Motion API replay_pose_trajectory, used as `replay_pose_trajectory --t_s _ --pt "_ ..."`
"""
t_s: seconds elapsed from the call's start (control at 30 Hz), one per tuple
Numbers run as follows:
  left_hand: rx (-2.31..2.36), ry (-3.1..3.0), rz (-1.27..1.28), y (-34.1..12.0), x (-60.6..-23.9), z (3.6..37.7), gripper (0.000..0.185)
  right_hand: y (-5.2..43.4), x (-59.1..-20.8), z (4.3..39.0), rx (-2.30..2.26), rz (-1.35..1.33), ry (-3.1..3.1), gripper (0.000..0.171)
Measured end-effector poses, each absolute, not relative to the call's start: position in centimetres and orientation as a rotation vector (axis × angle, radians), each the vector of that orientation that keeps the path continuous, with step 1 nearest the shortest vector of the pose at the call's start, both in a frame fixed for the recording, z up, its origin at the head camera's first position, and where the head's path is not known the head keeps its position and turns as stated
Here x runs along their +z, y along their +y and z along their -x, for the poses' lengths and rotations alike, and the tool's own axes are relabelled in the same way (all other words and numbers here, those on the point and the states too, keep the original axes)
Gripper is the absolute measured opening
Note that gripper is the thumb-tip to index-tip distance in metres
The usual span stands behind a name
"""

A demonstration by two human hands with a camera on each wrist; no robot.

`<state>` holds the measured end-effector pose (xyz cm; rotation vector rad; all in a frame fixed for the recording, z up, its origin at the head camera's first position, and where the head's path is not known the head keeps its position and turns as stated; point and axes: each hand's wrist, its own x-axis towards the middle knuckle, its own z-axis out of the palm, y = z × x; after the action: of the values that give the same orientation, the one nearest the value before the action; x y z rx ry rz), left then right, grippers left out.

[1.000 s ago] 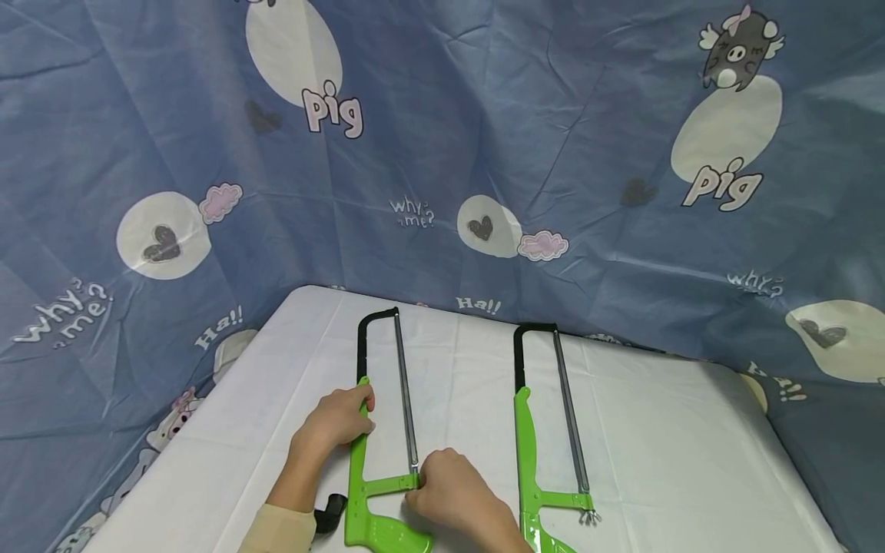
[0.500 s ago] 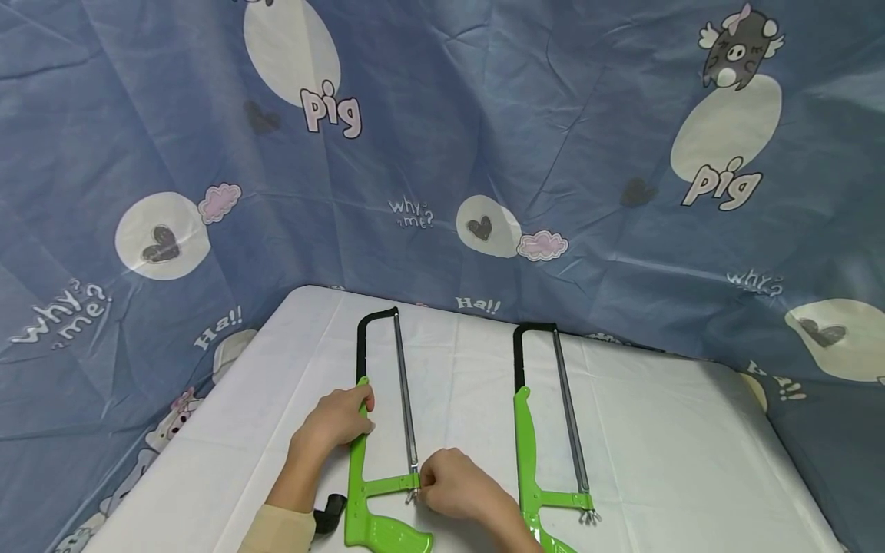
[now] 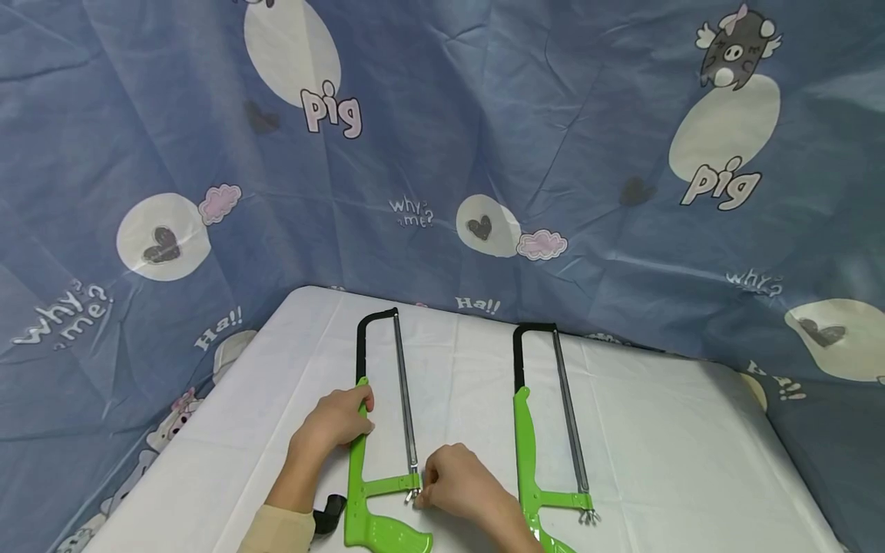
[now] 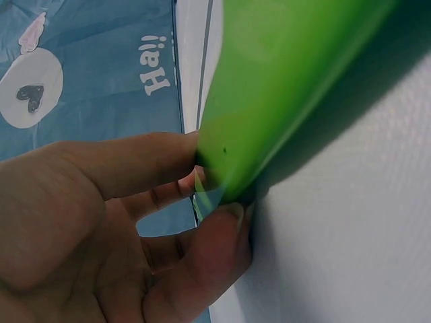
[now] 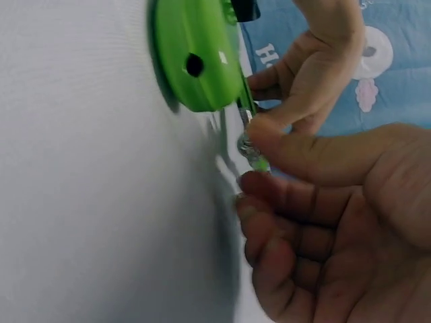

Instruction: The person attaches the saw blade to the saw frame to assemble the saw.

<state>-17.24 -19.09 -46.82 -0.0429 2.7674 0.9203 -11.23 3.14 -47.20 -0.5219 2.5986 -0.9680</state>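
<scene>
A hacksaw (image 3: 356,468) with a green handle and black front bow lies flat on the white cloth at left centre in the head view. My left hand (image 3: 337,418) pinches its green frame bar (image 4: 249,101) between thumb and fingers. At the saw's near blade end, my right hand (image 3: 458,482) has curled fingers at the small metal wing nut (image 3: 412,496). In the right wrist view the wing nut (image 5: 249,147) sits between thumb and index fingertips, below the rounded green grip (image 5: 195,47). The grey blade (image 3: 405,384) runs along the saw's right side.
A second, similar hacksaw (image 3: 525,445) lies to the right, its own wing nut (image 3: 589,517) at the near end. A black curved piece (image 3: 329,513) pokes out beside the left forearm. Blue printed fabric (image 3: 429,153) hangs behind the white table (image 3: 691,461).
My right hand has shifted slightly at the blade's near end, its fingers turning about the wing nut, which now shows beside the fingertips. My left hand and both saws stay put.
</scene>
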Motion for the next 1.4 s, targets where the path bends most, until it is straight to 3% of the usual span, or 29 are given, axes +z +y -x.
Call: replay_pose_trajectory --t_s 0.27,0.8,1.0,1.4 --pt "0.917 2.771 0.04 -19.2 -46.6 17.1 0.02 2.6 -46.7 10.9 -0.895 0.551 2.674 0.038" --pt "0.912 2.775 0.031 -19.1 -46.5 17.0 0.019 0.3 -47.4 9.4 -0.208 0.771 3.111 0.04" --pt "0.912 2.779 0.026 -19.1 -46.7 17.2 0.019 0.5 -47.4 9.4 -0.261 0.78 3.079 0.041" --pt "0.918 2.773 0.026 -19.2 -46.7 17.2 0.02 1.7 -46.8 9.9 -0.872 0.456 2.728 0.042"
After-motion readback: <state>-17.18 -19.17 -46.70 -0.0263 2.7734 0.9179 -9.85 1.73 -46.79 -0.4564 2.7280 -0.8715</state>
